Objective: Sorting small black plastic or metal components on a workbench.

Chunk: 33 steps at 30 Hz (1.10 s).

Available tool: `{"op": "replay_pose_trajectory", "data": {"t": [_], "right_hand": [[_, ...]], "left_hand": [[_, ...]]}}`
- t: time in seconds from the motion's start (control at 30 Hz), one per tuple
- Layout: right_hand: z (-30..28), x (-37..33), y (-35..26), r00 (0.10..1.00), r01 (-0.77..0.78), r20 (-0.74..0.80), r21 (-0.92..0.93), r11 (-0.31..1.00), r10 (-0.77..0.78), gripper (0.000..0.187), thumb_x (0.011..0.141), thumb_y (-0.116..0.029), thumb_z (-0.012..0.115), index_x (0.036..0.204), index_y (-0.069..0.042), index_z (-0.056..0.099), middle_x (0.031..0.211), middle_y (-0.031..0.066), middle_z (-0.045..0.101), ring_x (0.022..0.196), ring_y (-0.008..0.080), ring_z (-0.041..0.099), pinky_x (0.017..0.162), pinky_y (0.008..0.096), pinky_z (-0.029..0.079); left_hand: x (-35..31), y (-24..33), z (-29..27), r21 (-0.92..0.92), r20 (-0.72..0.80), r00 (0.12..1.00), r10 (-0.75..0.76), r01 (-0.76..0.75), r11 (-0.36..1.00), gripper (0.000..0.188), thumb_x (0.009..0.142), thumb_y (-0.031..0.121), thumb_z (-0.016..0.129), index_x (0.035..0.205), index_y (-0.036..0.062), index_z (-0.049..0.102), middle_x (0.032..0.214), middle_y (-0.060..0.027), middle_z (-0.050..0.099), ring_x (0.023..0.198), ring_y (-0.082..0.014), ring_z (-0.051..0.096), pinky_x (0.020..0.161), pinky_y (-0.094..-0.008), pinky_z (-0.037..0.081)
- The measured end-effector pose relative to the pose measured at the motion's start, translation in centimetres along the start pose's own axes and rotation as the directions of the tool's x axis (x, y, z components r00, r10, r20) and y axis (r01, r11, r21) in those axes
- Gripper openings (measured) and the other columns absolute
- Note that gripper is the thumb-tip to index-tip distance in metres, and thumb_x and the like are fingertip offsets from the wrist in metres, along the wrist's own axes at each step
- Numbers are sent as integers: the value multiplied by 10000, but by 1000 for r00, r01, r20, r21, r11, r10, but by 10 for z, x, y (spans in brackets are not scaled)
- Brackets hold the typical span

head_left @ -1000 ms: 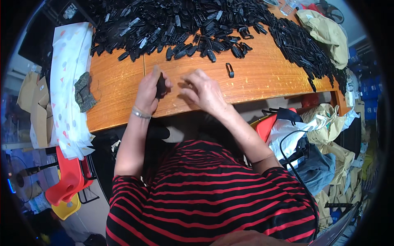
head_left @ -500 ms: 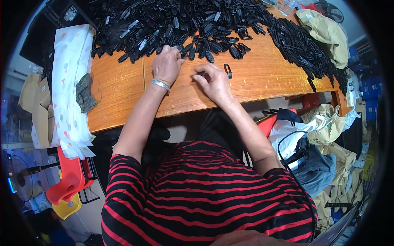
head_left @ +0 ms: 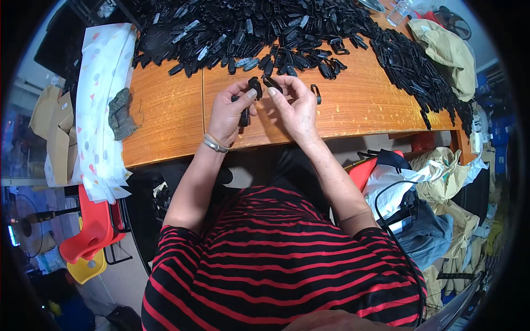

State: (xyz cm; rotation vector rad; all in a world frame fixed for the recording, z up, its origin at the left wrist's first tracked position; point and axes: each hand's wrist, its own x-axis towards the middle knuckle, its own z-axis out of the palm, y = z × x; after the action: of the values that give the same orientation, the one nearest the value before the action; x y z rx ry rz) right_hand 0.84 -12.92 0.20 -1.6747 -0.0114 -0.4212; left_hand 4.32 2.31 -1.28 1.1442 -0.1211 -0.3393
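**Close Work Under Way, With Plenty Remaining**

A heap of black plastic parts [head_left: 237, 38] is sprawling along the far side of a wooden desk [head_left: 171, 110], its pieces lying every which way; by all appearances, the bulk of the work is waiting there. Farther right, a band of slim black pieces [head_left: 406, 71] is running toward the desk's corner, lying more nearly in line; whether those are finished or merely sorted, the view is not showing. The handling between the two hands appears to be mid-step, with nothing in them set down yet.

From the left, a dotted white sheet [head_left: 105, 110] is covering the desk's end, a dark knitted cloth [head_left: 121, 116] lying at its edge. The left hand [head_left: 227, 113] is gripping a stubby black part [head_left: 254, 87] between thumb and fingers while a further dark piece [head_left: 244, 116] is resting lower in its grasp. Just beside it, the right hand [head_left: 298, 107] is pinching a slender black part [head_left: 271, 83] at its fingertips. The upper parts are facing each other closely, contact being too small to tell. Beside the right knuckles, a lone black loop [head_left: 316, 94] is lying on the desk.
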Motion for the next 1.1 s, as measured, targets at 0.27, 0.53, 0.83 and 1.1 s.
{"op": "replay_pose_trajectory", "data": {"t": [0.27, 0.53, 0.83, 1.1], "right_hand": [[12, -8, 9, 999, 43, 10, 50, 998, -44, 194, 795, -30, 698, 971, 15, 631, 835, 40, 591, 658, 66, 557, 576, 212, 471], [9, -9, 13, 971, 234, 4, -203, 951, -238, 202, 742, -30, 735, 925, -19, 652, 798, 70, 596, 617, 135, 609, 547, 250, 493], [7, -24, 10, 903, 377, 0, -481, 792, -430, 407, 753, -2, 698, 1129, -41, 548, 889, 100, 603, 723, 196, 631, 646, 289, 522], [14, -42, 6, 918, 205, 343, 20, 978, -200, 434, 878, 29, 549, 1291, -10, 421, 1040, 93, 591, 812, 122, 601, 725, 260, 498]], "left_hand": [[-9, 7, 6, 194, -64, 987, 146, -131, 972, 262, 843, 100, 682, 1089, 37, 617, 789, 4, 623, 573, -43, 560, 447, -159, 392], [-19, 3, 12, 269, -54, 983, 173, -153, 951, 289, 860, 86, 660, 1141, 25, 622, 881, -16, 655, 623, -26, 556, 502, -153, 424], [-28, 2, 14, 187, 33, 978, 207, -209, 960, 237, 923, 131, 590, 1125, 12, 627, 868, 0, 650, 638, -19, 546, 552, -155, 443], [-43, 12, -1, 73, 191, 980, 47, -62, 995, 230, 967, 223, 519, 1009, 19, 618, 863, -54, 634, 524, -47, 521, 467, -160, 414]]}}
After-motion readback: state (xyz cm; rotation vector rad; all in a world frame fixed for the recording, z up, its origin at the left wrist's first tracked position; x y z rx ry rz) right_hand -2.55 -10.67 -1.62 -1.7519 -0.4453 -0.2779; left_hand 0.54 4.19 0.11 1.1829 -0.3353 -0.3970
